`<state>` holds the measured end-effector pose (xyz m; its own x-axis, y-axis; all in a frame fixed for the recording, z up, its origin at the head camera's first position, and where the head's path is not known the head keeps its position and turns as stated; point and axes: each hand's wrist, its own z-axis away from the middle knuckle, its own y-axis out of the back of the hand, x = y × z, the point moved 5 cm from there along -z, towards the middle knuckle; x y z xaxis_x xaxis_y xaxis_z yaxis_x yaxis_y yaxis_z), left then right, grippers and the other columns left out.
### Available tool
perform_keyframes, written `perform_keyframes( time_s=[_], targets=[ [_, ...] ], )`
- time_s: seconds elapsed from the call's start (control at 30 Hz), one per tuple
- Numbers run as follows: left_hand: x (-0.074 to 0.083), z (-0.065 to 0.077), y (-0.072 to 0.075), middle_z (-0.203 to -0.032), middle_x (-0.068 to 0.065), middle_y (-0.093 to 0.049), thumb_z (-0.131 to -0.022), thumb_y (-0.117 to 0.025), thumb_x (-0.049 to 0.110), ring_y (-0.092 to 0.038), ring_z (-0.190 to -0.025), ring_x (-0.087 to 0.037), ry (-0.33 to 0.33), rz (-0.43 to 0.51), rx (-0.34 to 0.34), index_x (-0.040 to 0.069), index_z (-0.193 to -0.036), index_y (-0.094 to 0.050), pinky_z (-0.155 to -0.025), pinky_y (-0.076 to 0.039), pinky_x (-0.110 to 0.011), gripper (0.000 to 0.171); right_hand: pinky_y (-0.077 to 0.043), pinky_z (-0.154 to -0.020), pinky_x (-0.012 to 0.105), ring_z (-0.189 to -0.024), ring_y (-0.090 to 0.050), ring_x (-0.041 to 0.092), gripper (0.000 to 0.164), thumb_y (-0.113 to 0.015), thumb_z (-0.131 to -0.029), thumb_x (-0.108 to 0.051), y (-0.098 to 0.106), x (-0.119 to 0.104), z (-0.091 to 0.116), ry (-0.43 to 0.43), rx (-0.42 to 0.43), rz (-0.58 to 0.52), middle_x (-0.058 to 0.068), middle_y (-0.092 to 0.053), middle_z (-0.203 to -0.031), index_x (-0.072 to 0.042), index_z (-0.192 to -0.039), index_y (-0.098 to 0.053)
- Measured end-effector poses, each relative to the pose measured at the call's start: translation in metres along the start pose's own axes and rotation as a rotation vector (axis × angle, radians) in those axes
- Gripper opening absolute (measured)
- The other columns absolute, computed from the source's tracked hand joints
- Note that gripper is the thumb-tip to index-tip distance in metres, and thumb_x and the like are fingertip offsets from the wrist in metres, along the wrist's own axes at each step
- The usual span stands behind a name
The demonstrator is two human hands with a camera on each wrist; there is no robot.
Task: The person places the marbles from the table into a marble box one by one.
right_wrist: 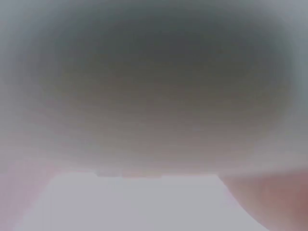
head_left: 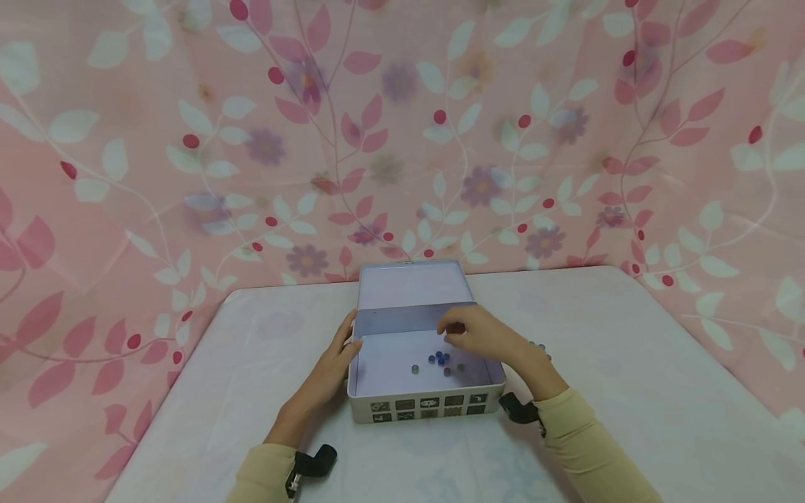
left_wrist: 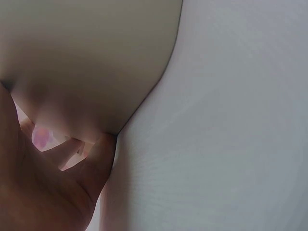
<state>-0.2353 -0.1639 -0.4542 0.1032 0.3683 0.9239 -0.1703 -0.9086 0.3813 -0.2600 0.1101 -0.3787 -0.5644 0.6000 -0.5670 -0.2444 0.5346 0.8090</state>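
Observation:
A hinged metal box (head_left: 428,391) sits on the table, its lid (head_left: 415,285) raised at the back. Several small blue and greenish marbles (head_left: 440,358) lie on its floor. My left hand (head_left: 327,374) grips the box's left wall, with the thumb over the rim and the fingers outside. In the left wrist view, that hand (left_wrist: 53,187) lies against the box's pale side (left_wrist: 96,57). My right hand (head_left: 484,335) reaches over the right wall, its fingers bent above the floor behind the marbles. I cannot tell whether a marble is between those fingertips. The right wrist view is mostly blurred.
More small blue marbles (head_left: 539,346) lie on the table right of the box, partly behind the right forearm. A white cloth (head_left: 264,335) covers the table. Behind it hangs a pink floral curtain (head_left: 402,140). Small black cameras are strapped at both wrists.

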Motion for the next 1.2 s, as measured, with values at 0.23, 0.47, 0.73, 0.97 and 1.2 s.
perform_keyframes(
  time_s=[0.23,0.47,0.73,0.97,1.2],
  targets=[
    [0.000,0.001,0.001,-0.166,-0.005,-0.017,-0.105,-0.039,0.050,-0.025,-0.151,-0.038,-0.001,0.005,-0.003,0.059,-0.150,-0.010,-0.115,-0.027,-0.066,0.054,-0.053,-0.081,0.030,-0.090,-0.062,0.013,0.015,-0.066,-0.091,-0.005,0.012,0.007,0.006,-0.032,0.053,-0.013,0.008,-0.072,-0.102,-0.011,-0.103,-0.073],
    [0.002,0.002,0.001,-0.167,-0.007,-0.014,-0.106,-0.039,0.046,-0.022,-0.152,-0.039,0.019,0.001,-0.014,0.055,-0.153,-0.008,-0.115,-0.028,-0.066,0.057,-0.053,-0.078,0.030,-0.087,-0.060,0.013,0.014,-0.067,-0.090,-0.004,0.022,0.011,0.013,-0.041,0.109,-0.009,0.003,-0.071,-0.097,-0.009,-0.102,-0.074],
    [0.012,0.005,0.002,-0.167,-0.011,-0.013,-0.108,-0.039,0.037,-0.021,-0.152,-0.040,0.048,0.042,-0.038,0.049,-0.156,-0.008,-0.115,-0.028,-0.066,0.059,-0.053,-0.078,0.031,-0.086,-0.061,0.013,0.015,-0.067,-0.090,-0.003,0.032,0.016,0.018,-0.037,0.160,0.030,0.003,-0.071,-0.096,-0.009,-0.101,-0.074],
    [-0.001,0.001,0.001,-0.167,-0.005,-0.015,-0.105,-0.039,0.050,-0.023,-0.152,-0.038,0.008,0.010,-0.009,0.060,-0.150,-0.009,-0.113,-0.032,-0.065,0.055,-0.055,-0.081,0.034,-0.086,-0.063,0.014,0.015,-0.066,-0.089,-0.003,0.041,0.022,0.022,-0.056,0.197,0.048,0.005,-0.071,-0.096,-0.009,-0.100,-0.074],
    [-0.002,0.000,0.002,-0.167,-0.007,-0.016,-0.105,-0.039,0.048,-0.022,-0.152,-0.038,0.002,0.001,-0.003,0.057,-0.152,-0.009,-0.113,-0.031,-0.066,0.056,-0.055,-0.080,0.036,-0.086,-0.062,0.017,0.015,-0.065,-0.091,-0.004,0.050,0.035,0.028,-0.105,0.206,0.079,0.004,-0.070,-0.095,-0.006,-0.104,-0.073]
  ],
)
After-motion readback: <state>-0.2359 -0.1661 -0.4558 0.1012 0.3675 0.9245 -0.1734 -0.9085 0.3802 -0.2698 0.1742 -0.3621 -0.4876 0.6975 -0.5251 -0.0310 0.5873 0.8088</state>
